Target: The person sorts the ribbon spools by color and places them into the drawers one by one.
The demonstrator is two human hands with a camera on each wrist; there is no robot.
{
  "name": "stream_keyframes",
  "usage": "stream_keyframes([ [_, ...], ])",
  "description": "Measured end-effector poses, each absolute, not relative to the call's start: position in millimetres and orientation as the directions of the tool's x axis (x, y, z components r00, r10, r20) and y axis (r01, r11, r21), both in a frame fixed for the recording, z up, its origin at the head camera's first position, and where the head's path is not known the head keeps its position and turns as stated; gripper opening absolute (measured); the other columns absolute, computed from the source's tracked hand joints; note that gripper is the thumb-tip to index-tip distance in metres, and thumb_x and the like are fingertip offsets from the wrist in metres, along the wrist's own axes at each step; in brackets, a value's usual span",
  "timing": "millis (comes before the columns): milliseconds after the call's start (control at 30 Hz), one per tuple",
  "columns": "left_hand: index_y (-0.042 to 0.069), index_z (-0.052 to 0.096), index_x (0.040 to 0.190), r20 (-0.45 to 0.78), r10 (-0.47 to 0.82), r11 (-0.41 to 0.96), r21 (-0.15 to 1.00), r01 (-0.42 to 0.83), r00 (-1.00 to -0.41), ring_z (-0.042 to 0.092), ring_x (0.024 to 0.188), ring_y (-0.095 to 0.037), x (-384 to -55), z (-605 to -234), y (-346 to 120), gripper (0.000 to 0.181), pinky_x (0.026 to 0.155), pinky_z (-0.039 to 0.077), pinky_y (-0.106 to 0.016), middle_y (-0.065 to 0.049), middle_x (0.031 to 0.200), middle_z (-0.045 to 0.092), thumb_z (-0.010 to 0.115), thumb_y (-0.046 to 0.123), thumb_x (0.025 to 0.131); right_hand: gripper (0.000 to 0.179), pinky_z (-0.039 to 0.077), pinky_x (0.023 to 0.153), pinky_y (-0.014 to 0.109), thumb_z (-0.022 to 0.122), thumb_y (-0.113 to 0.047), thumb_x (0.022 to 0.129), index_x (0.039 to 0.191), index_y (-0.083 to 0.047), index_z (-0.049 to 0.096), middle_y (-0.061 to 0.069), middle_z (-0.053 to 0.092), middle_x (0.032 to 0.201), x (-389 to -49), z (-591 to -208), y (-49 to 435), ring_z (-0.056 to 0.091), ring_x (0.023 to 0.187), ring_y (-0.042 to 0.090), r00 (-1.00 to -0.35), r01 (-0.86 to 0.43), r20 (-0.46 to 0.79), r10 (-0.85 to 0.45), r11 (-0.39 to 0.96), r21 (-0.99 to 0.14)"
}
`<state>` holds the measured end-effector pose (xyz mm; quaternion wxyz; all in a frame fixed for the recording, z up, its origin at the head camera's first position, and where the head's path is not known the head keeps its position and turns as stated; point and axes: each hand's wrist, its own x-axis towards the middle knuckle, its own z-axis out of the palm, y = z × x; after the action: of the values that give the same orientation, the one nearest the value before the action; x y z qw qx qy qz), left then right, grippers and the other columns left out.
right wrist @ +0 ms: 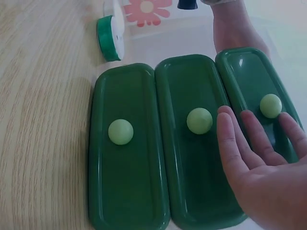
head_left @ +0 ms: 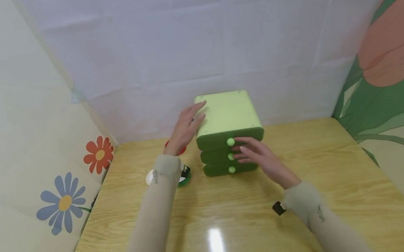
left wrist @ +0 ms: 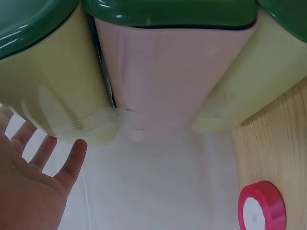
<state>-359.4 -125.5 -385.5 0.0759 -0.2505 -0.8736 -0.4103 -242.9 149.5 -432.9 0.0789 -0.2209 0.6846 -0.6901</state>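
Observation:
A small green drawer cabinet (head_left: pixel 228 112) stands on the table, with a pale top and three dark green drawer fronts. My left hand (head_left: pixel 186 128) is at the cabinet's upper left edge, fingers extended; in the left wrist view, the fingertips are close to its side, and contact is unclear. In front of the drawers, my right hand (head_left: pixel 263 160) has its fingers spread. Two of its fingertips lie on either side of the top knob (right wrist: pixel 271 106), without a visible pinch. The middle knob (right wrist: pixel 199 120) and bottom knob (right wrist: pixel 120 132) sit on their drawer fronts, all closed.
Left of the cabinet are a red ribbon roll (left wrist: pixel 272 206), a green-edged roll (right wrist: pixel 105 40) and a white round thing (head_left: pixel 149 177), partly hidden by my left arm. A white cloth wall (head_left: pixel 178 53) rises behind the wooden table (head_left: pixel 303 147).

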Motion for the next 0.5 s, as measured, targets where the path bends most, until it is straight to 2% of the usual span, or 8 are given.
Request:
stream_keyframes([
  [233, 0.031, 0.05, 0.154, 0.336, 0.363, 0.559, 0.668, 0.491, -0.869, 0.026, 0.155, -0.024, -362, -385, -122, 0.05, 0.123, 0.029, -0.055, 0.002, 0.167, 0.035, 0.049, 0.048, 0.107, 0.047, 0.055, 0.105, 0.042, 0.052, -0.021, 0.109, 0.151, -0.001, 0.043, 0.033, 0.057, 0.14, -245, -433, 140, 0.061, 0.125, 0.05, -0.907, -0.191, 0.205, -0.368, -0.075, -0.979],
  [500, 0.027, 0.057, 0.149, 0.315, 0.346, 0.58, 0.669, 0.465, -0.884, 0.027, 0.154, -0.026, -361, -382, -118, 0.048, 0.118, 0.038, -0.054, -0.001, 0.166, 0.037, 0.055, 0.046, 0.105, 0.041, 0.055, 0.106, 0.045, 0.054, -0.014, 0.108, 0.146, 0.001, 0.049, 0.032, 0.061, 0.135, -247, -432, 126, 0.071, 0.116, 0.028, -0.929, -0.206, 0.225, -0.293, -0.094, -0.974],
])
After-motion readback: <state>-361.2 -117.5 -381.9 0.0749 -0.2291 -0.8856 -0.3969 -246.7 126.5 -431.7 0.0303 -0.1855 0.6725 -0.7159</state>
